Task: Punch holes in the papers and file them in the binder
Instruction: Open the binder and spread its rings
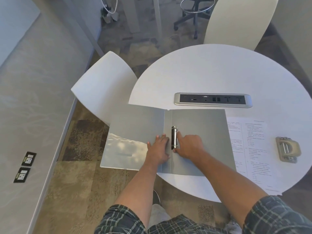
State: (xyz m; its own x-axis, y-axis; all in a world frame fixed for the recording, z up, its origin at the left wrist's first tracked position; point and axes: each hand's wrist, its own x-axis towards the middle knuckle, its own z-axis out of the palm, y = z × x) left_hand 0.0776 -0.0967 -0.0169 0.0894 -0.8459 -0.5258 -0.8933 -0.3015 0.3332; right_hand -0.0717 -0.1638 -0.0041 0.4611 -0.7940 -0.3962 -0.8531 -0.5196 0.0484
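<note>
**Binder open, rings empty, papers not yet punched**

Nearest the camera, at six o'clock, two bare forearms reach out from plaid sleeves over the near edge of the round white table (pixel 219 68). The left hand (pixel 158 147) lies flat with fingers straight on the inner left cover of the open grey binder (pixel 199 122), pressing it down just beside the spine. The right hand (pixel 190 144) sits on the other side of the chrome ring mechanism (pixel 174 137), forefinger stretched to the upper ring and thumb touching the lower end; whether it is pinching the rings or only pressing against them I cannot tell. No sheet shows on the rings.

The binder lies at about nine o'clock on the table, and its left cover overhangs the table edge above the carpet.

At three o'clock from the binder, printed papers (pixel 251 149) lie flat, their left edge tucked under the right cover. The hole punch (pixel 287 149) rests on their far right side, apart from both hands.

Beyond the binder, at twelve o'clock, a socket panel (pixel 213 100) is set into the tabletop. Two white chairs stand beyond the table edge, at ten and one o'clock.

As I judge it, only the opening of the binder is done. Punching the sheets, threading them on the rings and closing up all remain.
</note>
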